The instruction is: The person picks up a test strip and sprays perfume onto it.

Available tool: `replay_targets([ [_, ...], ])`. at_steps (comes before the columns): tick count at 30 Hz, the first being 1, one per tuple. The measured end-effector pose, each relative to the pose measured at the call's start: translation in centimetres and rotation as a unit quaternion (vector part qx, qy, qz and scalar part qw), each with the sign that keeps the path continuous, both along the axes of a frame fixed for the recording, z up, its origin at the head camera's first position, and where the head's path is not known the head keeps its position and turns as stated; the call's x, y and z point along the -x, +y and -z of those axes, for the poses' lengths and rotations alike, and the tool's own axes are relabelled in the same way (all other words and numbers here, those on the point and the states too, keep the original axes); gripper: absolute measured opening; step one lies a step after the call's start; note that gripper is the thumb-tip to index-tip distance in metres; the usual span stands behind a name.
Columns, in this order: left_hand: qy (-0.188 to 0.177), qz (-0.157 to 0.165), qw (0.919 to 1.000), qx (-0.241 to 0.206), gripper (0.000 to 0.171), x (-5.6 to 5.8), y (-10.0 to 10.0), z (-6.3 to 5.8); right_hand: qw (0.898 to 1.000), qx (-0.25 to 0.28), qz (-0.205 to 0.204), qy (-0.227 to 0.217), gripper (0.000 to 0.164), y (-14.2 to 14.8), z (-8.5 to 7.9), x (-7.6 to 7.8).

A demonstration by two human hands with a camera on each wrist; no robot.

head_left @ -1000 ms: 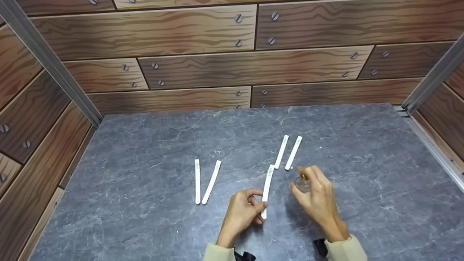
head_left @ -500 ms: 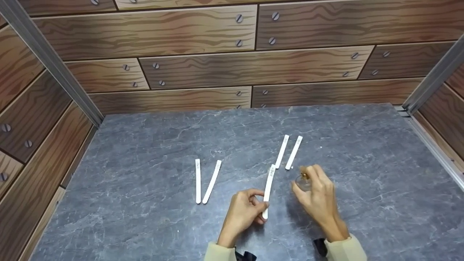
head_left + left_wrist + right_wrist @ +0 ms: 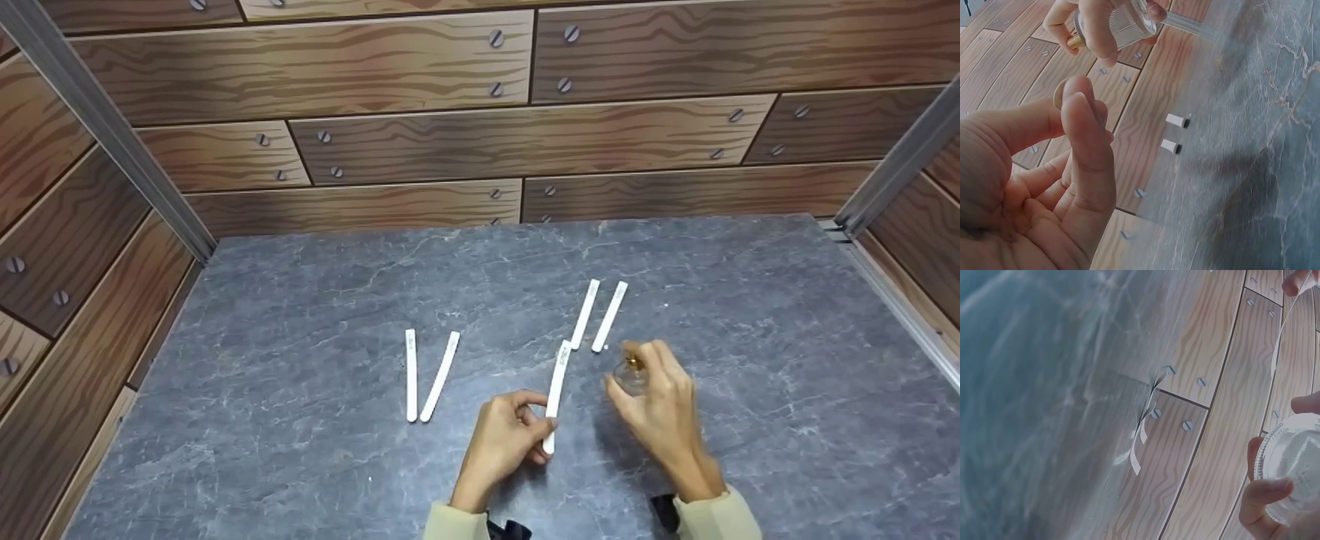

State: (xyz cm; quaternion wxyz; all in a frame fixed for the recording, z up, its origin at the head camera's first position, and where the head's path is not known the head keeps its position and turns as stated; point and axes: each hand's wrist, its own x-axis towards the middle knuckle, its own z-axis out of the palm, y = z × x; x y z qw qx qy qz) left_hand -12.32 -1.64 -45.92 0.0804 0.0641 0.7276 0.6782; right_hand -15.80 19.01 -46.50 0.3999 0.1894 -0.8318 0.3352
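My left hand (image 3: pixel 501 431) pinches a white paper scent strip (image 3: pixel 559 379) near its rounded lower end, between thumb and fingers. The strip's far end carries small dark writing and points away from me. To its right, my right hand (image 3: pixel 664 409) grips a clear ribbed glass perfume bottle (image 3: pixel 1126 28), tipped on its side. The bottle's gold spray nozzle (image 3: pixel 1076 41) sits under a finger and faces the strip, with a gap between them. In the right wrist view the round glass base of the bottle (image 3: pixel 1297 464) shows, with fingers curled round it.
Two more white strips (image 3: pixel 585 315) lie beyond the held one, side by side with curled ends. Another pair of strips (image 3: pixel 411 375) rests to the left in a V. The grey marbled table (image 3: pixel 300 300) meets wood-patterned walls (image 3: pixel 412 60) and metal posts (image 3: pixel 112 135).
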Motion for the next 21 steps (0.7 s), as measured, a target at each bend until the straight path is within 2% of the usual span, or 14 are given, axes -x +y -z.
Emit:
replay_targets([
  [11,0.005,0.004,1.0000,0.003,0.028,0.05,-0.06,0.12,1.000,0.010,-0.003,0.011,0.041,0.04,-0.18,-0.03],
  [21,-0.001,0.002,1.0000,0.000,0.028,0.13,-0.03,0.13,1.000,-0.005,-0.011,-0.008,0.035,0.05,-0.07,-0.12],
])
